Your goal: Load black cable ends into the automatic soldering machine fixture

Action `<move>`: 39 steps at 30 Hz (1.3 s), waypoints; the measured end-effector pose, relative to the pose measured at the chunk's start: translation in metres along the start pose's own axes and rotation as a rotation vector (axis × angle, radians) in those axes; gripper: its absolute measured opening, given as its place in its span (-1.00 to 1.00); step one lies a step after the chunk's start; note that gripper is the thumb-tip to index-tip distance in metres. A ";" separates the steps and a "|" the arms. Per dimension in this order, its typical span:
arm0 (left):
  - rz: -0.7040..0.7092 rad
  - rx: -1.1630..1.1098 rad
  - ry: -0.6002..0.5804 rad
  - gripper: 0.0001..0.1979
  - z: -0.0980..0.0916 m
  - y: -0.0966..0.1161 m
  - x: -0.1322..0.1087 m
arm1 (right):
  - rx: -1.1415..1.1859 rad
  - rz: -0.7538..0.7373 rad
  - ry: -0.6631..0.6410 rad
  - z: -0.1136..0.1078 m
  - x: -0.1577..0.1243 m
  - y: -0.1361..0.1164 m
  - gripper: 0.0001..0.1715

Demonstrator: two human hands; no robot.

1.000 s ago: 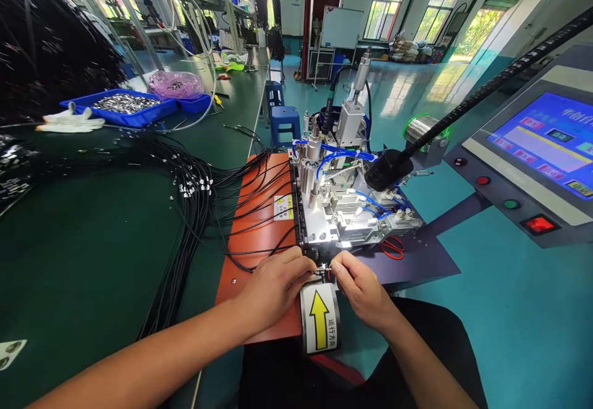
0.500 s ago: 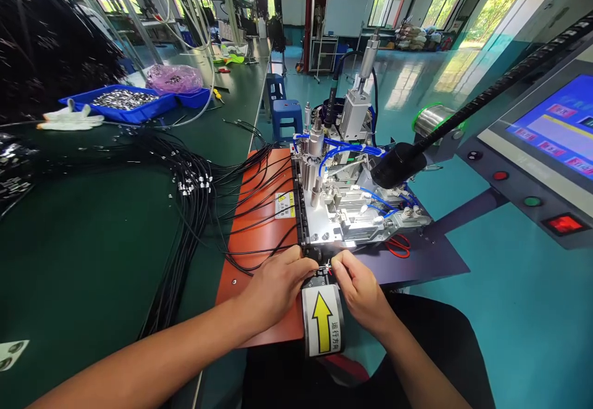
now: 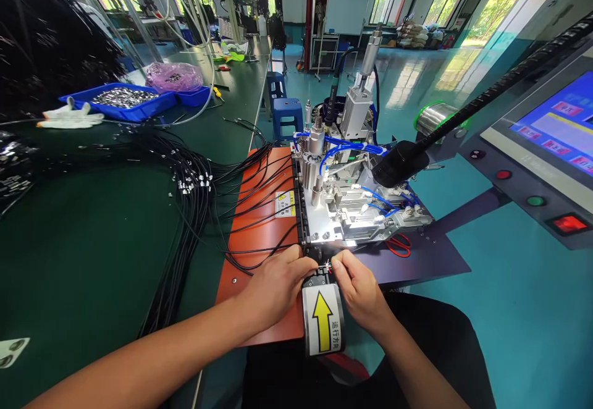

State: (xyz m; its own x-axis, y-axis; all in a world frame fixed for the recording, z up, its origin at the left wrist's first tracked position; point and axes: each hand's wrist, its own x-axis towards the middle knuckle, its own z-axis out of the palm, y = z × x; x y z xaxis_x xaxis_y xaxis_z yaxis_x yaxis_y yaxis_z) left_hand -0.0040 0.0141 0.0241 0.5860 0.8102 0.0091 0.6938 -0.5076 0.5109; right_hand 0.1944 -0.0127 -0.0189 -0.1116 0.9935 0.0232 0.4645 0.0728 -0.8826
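Note:
My left hand (image 3: 277, 285) pinches the end of a thin black cable (image 3: 259, 251) at the front edge of a small metal machine (image 3: 343, 205). My right hand (image 3: 359, 286) pinches the tiny red-and-white wire tip (image 3: 328, 267) from the other side, fingertips nearly touching the left ones. Both sit just above a belt end marked with a yellow arrow label (image 3: 323, 317). Several black cables (image 3: 194, 193) fan from the machine across an orange plate (image 3: 264, 223) onto the green bench.
A control panel with a blue screen (image 3: 556, 128) and buttons stands at the right. A black lamp arm (image 3: 417, 149) hangs over the machine. Red scissors (image 3: 398, 245) lie beside it. Blue trays of metal parts (image 3: 125, 100) and white gloves (image 3: 69, 115) sit far left.
The head view has shifted slightly. Both hands have edged a little up toward the machine's front and keep pinching the wire end.

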 end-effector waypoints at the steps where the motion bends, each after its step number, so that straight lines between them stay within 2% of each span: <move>1: 0.000 0.001 -0.002 -0.78 0.000 0.000 0.000 | 0.008 0.005 0.004 0.001 0.000 0.000 -0.68; 13: -0.012 0.007 -0.007 -0.78 0.001 0.000 0.001 | 0.083 0.021 0.060 0.009 -0.005 0.005 -0.69; 27: 0.001 0.110 -0.053 -0.76 0.002 -0.001 0.002 | 0.103 0.053 0.067 0.007 -0.002 -0.002 -0.71; 33: 0.005 0.160 -0.101 -0.75 -0.003 0.002 0.003 | 0.099 0.091 0.097 0.009 0.000 0.000 -0.71; 37: 0.007 0.173 -0.126 -0.76 -0.006 0.005 0.003 | 0.078 0.182 0.077 0.002 -0.003 -0.003 -0.66; 39: 0.006 0.180 -0.125 -0.76 -0.006 0.006 0.003 | 0.053 0.204 0.110 -0.002 -0.007 -0.008 -0.68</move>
State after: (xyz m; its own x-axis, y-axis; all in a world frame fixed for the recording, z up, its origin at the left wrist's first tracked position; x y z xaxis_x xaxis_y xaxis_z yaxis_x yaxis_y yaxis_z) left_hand -0.0010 0.0151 0.0322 0.6297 0.7703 -0.1006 0.7473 -0.5653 0.3493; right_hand 0.1931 -0.0202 -0.0106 0.0773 0.9910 -0.1097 0.4206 -0.1322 -0.8975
